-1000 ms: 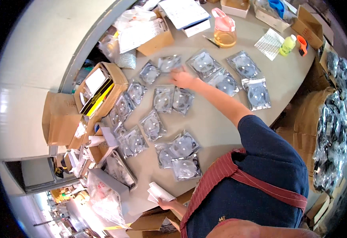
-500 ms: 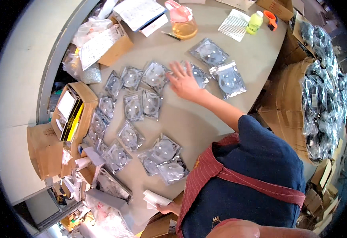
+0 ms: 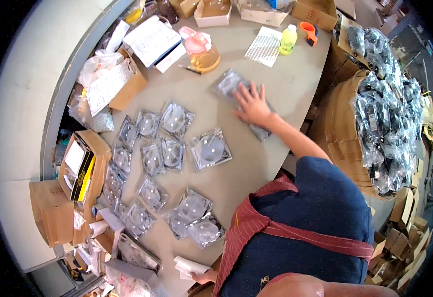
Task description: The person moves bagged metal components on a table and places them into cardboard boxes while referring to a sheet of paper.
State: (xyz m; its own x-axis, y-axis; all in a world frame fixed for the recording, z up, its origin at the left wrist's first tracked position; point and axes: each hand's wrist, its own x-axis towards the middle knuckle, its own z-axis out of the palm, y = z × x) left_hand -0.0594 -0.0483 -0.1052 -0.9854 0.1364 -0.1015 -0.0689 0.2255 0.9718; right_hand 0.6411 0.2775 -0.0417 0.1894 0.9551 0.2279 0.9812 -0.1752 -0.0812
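My right hand [image 3: 253, 105] reaches over the table with its fingers spread, resting on or just above flat clear plastic bags. One such bag [image 3: 229, 81] shows beyond the fingers, and another lies partly hidden under the hand and wrist. To the left of the hand lies a single bag [image 3: 211, 148] with a grey, rounded flat part inside. My left hand [image 3: 205, 276], low at the table's near edge, is closed on a small stack of white paper slips [image 3: 189, 266]. Several similar bags [image 3: 152, 157] are spread over the left part of the table, and a few overlap in a pile [image 3: 194, 205].
A pink-lidded jug [image 3: 204, 57], a yellow-green bottle [image 3: 287, 40], an orange tape dispenser [image 3: 308, 33] and a printed sheet [image 3: 263, 47] stand or lie at the far side. Cardboard boxes [image 3: 85, 168] line the left edge. A large carton [image 3: 340, 133] of bagged items stands right.
The view has shifted, so the table appears lower and further left. One bag beside my right hand has moved nearer and left; the hand is now over the bags to the right.
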